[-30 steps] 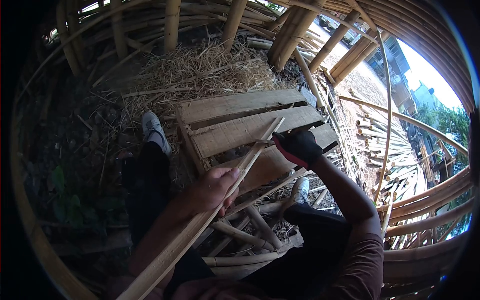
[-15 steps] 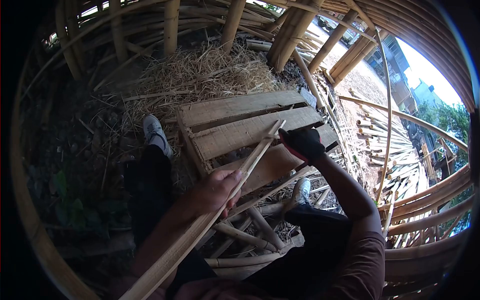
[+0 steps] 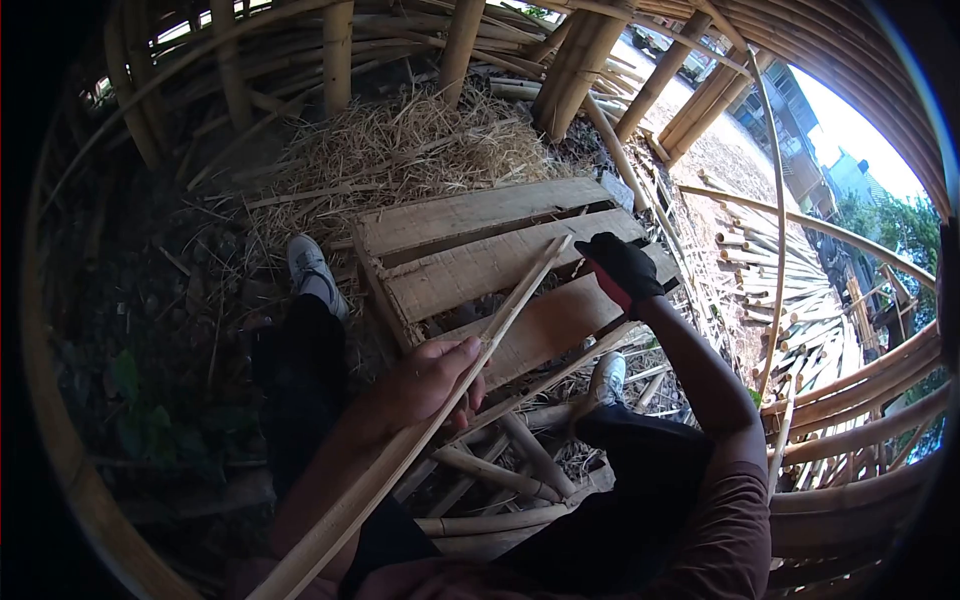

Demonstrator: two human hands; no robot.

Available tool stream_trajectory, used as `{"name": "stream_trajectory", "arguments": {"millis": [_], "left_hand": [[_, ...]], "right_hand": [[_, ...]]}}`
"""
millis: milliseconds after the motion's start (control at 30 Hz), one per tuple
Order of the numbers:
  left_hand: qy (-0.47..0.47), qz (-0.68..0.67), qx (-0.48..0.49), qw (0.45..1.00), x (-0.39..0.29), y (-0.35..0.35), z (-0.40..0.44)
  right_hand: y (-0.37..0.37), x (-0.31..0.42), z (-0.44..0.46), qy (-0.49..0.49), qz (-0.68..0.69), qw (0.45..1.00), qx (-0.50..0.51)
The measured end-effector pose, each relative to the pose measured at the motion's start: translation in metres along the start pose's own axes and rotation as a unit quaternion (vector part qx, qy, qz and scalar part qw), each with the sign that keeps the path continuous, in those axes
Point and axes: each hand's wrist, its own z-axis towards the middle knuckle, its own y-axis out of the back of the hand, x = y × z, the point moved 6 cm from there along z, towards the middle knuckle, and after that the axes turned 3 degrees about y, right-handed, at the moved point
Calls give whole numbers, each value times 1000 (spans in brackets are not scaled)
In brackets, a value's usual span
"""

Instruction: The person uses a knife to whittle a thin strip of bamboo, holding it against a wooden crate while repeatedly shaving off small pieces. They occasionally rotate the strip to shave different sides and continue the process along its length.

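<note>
A long split bamboo strip (image 3: 455,398) runs slantwise from the lower left up over a low slatted wooden bench (image 3: 470,268). My bare left hand (image 3: 432,385) is closed around the strip at about its middle, thumb on top. Just right of the strip's far tip, my right hand (image 3: 622,270) wears a dark glove with red on it. Its fingers are curled shut, and a small dark end shows beside the palm; what it grips is mostly hidden. The right hand is slightly apart from the strip.
Behind the bench lies a heap of bamboo shavings (image 3: 420,150). Upright bamboo posts (image 3: 585,70) stand at the back. Many cut bamboo poles (image 3: 790,310) lie outside on the right. My shoes (image 3: 312,268) rest beside the bench, and crossed bamboo pieces (image 3: 500,470) lie below it.
My right hand has moved slightly right and off the strip's tip, where a curled shaving stood before; that shaving no longer shows. My left hand keeps its hold, nearly still.
</note>
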Motion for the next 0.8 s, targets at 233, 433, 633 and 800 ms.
{"name": "stream_trajectory", "arguments": {"millis": [233,433,633,800], "left_hand": [[-12,77,-17,997,2,5,2],[-4,104,-20,994,3,1,-1],[-10,77,-11,997,4,0,-1],[-9,68,-4,998,8,2,2]], "right_hand": [[17,132,-88,344,12,938,-48],[6,131,-90,357,-56,932,-26],[-5,116,-77,392,-58,918,-26],[-5,101,-61,341,-136,930,-27]]}}
